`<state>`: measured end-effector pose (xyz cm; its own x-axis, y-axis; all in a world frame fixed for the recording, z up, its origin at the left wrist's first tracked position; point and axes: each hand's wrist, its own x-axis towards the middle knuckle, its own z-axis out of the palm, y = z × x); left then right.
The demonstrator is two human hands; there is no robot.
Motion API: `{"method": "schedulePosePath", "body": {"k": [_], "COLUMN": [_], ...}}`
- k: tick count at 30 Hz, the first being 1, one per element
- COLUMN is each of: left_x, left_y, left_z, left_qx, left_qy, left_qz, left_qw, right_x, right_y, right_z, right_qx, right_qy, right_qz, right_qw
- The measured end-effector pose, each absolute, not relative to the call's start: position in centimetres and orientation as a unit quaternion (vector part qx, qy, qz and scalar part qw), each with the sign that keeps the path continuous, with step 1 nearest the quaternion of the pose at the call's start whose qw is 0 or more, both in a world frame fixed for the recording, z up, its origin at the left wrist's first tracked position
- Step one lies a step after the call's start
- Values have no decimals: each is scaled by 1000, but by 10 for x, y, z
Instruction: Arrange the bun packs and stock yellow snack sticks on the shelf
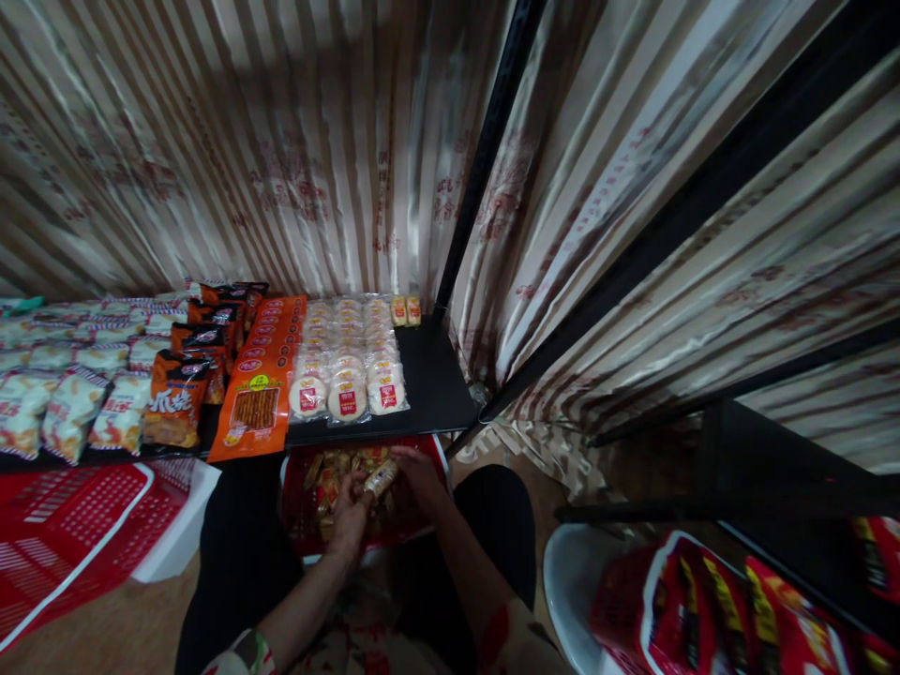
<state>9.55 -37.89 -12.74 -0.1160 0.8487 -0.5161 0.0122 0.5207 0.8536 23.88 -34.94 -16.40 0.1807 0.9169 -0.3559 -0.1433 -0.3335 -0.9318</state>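
One small wrapped snack [381, 478] was held in the left hand [348, 517], above the red basket [295, 468]; the right hand [420, 476] was at the snack's far end, its grip too dim to tell; gold packets [324, 489] lay inside the basket; two yellow packets [406, 311] sat on the black shelf [437, 380], just beside rows of round crackers [347, 396]; an orange bag [260, 375] lay left of those.

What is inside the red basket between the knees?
Inside the red basket, small gold-wrapped packets lie in a loose pile. Its bottom is covered by them, and the hands hide part too.
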Motion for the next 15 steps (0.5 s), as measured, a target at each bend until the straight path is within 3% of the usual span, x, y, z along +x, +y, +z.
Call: {"method": "schedulePosePath", "body": {"k": [15], "left_x": [97], "left_y": [-387], "left_z": [-117], "left_qx": [308], "left_qy": [623], "left_qz": [365], "left_qw": [619], "right_x": [245], "right_y": [-353], "right_z": [-149], "right_qx": [-605], "right_qy": [-374], "right_qz": [552], "right_qw": [436]}}
